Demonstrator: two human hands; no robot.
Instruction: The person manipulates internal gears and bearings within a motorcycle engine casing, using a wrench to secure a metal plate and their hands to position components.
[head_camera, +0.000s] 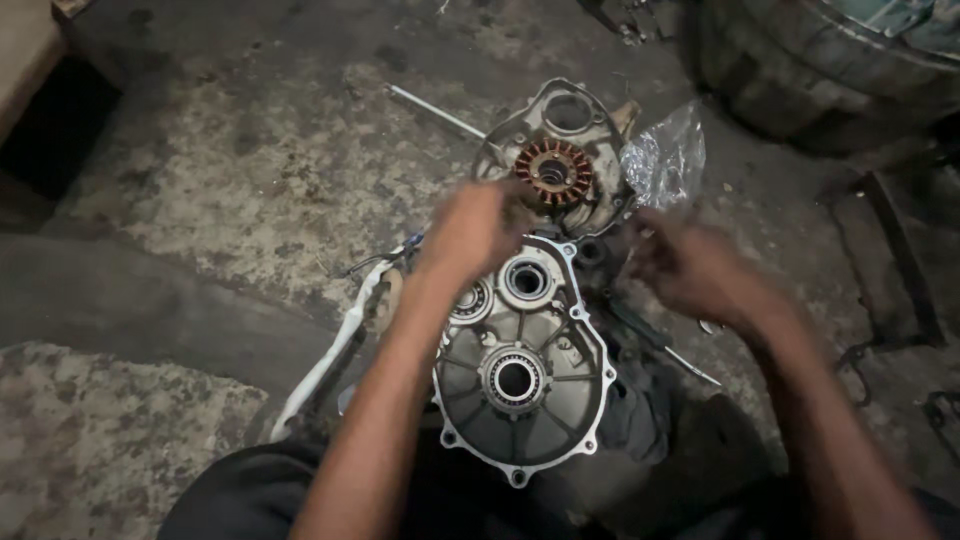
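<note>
A grey metal engine case half (525, 400) lies on the floor in front of me, with two round bearing holes showing. Beyond it rests a cover with a copper-wound stator (553, 172) inside. My left hand (478, 228) hovers over the upper edge of the case, fingers curled and blurred; I cannot tell if it holds anything. My right hand (685, 268) is to the right of the case, also blurred, fingers bent near the case's top right corner.
A crumpled clear plastic bag (668, 158) lies right of the stator cover. A thin metal rod (435, 110) lies on the stained concrete floor behind. A white cable (335, 350) runs along the left of the case. A large dark round object (820, 70) stands at the top right.
</note>
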